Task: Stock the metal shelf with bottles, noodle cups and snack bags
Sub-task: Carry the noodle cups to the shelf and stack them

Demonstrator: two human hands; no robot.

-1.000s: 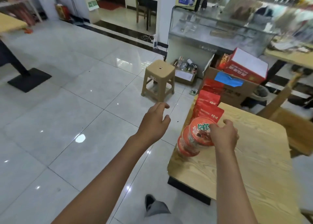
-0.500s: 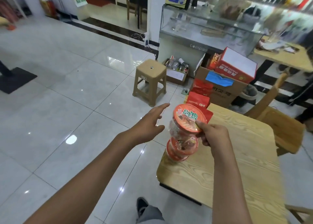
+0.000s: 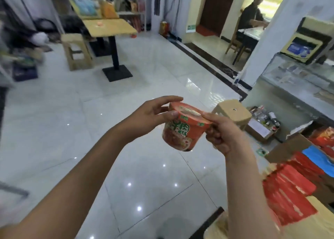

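Observation:
An orange-red noodle cup (image 3: pixel 182 130) with green lettering is held in the air over the tiled floor, tilted a little. My right hand (image 3: pixel 224 132) pinches its rim on the right side. My left hand (image 3: pixel 153 114) grips the rim on the left with thumb and fingers. Red snack bags (image 3: pixel 287 195) lie blurred on the wooden table (image 3: pixel 307 226) at the lower right. A white metal shelf (image 3: pixel 101 2) with bags on it stands far off at the top left.
A beige plastic stool (image 3: pixel 233 112) stands just behind the cup. A cardboard box (image 3: pixel 292 144) and a glass counter (image 3: pixel 298 79) are to the right. A second wooden table (image 3: pixel 108 29) and stool (image 3: pixel 76 51) stand near the shelf. A person (image 3: pixel 251 16) sits in the far doorway.
The view has swung left toward the shelf. My right hand lifted one noodle cup off the table stack, and my left hand came in and took hold of its other side.

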